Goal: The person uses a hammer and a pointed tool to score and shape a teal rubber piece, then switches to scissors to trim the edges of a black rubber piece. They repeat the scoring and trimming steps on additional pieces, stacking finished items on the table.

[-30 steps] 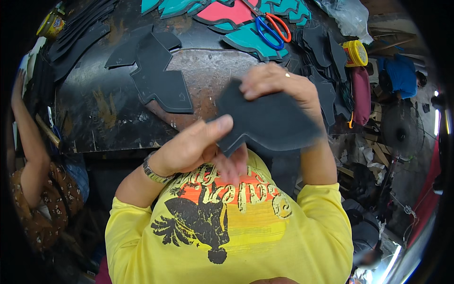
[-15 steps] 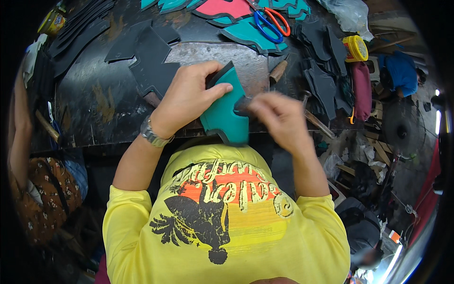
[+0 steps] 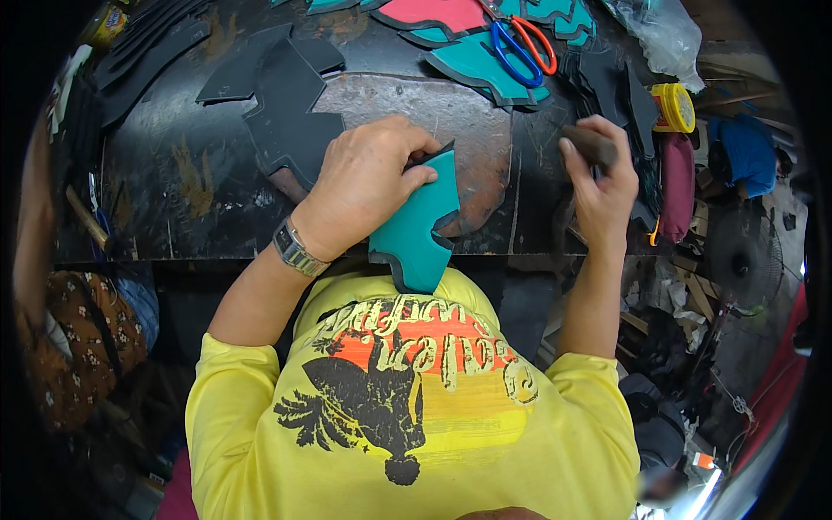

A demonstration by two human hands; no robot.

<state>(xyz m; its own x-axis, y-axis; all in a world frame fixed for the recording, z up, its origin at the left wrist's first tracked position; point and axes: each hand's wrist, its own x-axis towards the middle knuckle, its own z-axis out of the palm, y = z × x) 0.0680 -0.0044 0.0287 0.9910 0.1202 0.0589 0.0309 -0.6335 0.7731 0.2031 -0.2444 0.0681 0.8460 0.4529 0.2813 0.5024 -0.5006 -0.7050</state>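
Note:
My left hand (image 3: 381, 169) pinches the top of a teal shoe-upper piece (image 3: 416, 221) with black edging and a curved notch on its right side. The piece hangs over the table's front edge, its lower end by my yellow shirt. Off to the right, my right hand (image 3: 602, 182) is raised above the table and closed around a wooden-handled tool (image 3: 591, 147). Its working end is too blurred to tell. A worn, smooth slab (image 3: 477, 113) lies on the table beyond the teal piece.
Black cut pieces (image 3: 290, 108) lie left of the slab, with more stacked at far left and right. Scissors (image 3: 517, 56) with blue and red handles rest on teal pieces. A yellow tub (image 3: 673, 108) stands at right. Another person's arm (image 3: 36, 208) shows at the left edge.
My right hand has left the teal piece's notch, moved right and taken up the wooden-handled tool that lay on the slab. My left hand still grips the piece, now slightly lower.

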